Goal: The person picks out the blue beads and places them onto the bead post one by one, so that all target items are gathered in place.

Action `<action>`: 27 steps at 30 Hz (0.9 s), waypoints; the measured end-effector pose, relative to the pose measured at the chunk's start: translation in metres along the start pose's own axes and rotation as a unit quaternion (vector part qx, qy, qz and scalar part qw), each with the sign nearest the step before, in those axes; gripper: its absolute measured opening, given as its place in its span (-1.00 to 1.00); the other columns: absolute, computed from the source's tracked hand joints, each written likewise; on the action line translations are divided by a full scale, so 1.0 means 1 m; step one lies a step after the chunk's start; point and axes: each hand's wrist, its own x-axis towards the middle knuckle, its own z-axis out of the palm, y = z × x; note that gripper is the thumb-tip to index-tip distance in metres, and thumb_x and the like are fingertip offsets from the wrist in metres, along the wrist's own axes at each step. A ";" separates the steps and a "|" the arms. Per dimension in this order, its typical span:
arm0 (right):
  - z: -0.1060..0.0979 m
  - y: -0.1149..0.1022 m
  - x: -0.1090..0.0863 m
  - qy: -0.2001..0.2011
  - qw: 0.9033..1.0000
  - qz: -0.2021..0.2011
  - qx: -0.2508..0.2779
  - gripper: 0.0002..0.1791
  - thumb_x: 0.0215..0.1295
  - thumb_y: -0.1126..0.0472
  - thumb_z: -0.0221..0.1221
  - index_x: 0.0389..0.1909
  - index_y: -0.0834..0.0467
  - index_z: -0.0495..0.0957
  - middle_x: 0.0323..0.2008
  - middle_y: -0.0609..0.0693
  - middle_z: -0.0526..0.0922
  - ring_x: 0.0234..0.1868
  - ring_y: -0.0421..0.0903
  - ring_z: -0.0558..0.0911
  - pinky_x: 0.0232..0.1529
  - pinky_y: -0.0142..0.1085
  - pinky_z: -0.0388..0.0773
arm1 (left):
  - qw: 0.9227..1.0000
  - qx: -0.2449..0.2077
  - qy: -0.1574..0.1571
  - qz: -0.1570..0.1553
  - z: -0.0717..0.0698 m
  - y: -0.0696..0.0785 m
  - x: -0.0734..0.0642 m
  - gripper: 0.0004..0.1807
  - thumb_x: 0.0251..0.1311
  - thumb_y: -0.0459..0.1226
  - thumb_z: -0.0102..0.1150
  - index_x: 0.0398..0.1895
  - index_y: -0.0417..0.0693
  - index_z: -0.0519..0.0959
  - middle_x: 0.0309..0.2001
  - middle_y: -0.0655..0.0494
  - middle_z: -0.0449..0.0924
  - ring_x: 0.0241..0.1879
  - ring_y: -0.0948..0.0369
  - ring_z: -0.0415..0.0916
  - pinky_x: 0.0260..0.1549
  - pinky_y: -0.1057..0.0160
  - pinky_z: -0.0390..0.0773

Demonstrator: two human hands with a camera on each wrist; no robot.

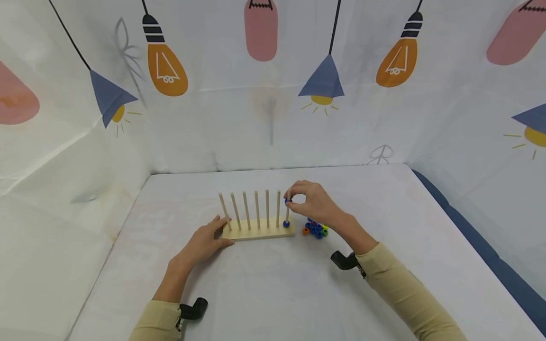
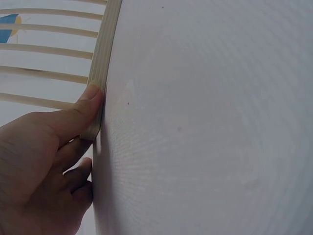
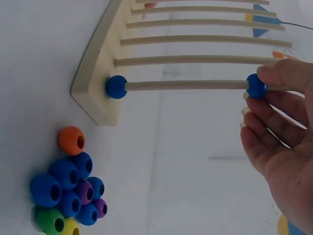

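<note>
A wooden peg board [image 1: 258, 231] with a row of several upright pegs stands on the table. My left hand [image 1: 208, 240] grips its left end, thumb along the front edge as the left wrist view [image 2: 49, 152] shows. At the other end, my right hand [image 1: 313, 201] pinches a blue bead [image 3: 256, 86] between thumb and fingers. That bead is threaded on the rightmost peg [image 3: 186, 85], near its top. Lower on the same peg, a second blue bead [image 3: 116, 87] sits against the base. The other pegs carry no beads.
Right of the board lies a cluster of loose beads: several blue beads [image 3: 46, 190], purple ones [image 3: 84, 191], an orange bead [image 3: 72, 140], a green bead [image 3: 49, 220] and a yellow bead [image 3: 71, 227]. A white cloth with printed lamps [image 1: 273, 128] hangs behind the table [image 1: 273, 293].
</note>
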 end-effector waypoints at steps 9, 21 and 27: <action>0.021 0.018 -0.006 -0.028 0.999 0.032 0.026 -0.92 0.22 0.25 0.36 -0.28 0.10 0.69 -0.23 -0.06 0.70 -0.08 -0.01 0.66 0.02 0.04 0.62 | 1.000 -0.012 -0.001 0.005 -0.001 0.002 -0.002 -0.12 0.21 0.03 0.33 0.54 0.00 0.19 0.57 -0.24 -0.05 0.54 -0.20 -0.04 0.44 -0.28 0.11; 0.048 0.040 -0.016 -0.054 0.997 0.054 0.032 -0.94 0.20 0.28 0.37 -0.34 0.08 0.69 -0.24 -0.08 0.72 -0.09 -0.09 0.62 -0.04 -0.03 0.62 | 1.000 -0.010 0.000 0.004 -0.001 0.001 -0.001 -0.12 0.20 0.06 0.32 0.53 0.01 0.21 0.57 -0.24 -0.05 0.54 -0.21 -0.03 0.43 -0.29 0.12; 0.055 0.044 -0.018 -0.050 0.998 0.041 0.006 -0.93 0.18 0.29 0.39 -0.37 0.07 0.68 -0.28 -0.08 0.72 -0.15 -0.10 0.64 -0.08 -0.03 0.61 | 1.000 -0.011 0.001 0.005 0.000 0.000 -0.001 -0.12 0.20 0.06 0.32 0.53 0.01 0.21 0.57 -0.24 -0.04 0.54 -0.22 -0.02 0.43 -0.29 0.12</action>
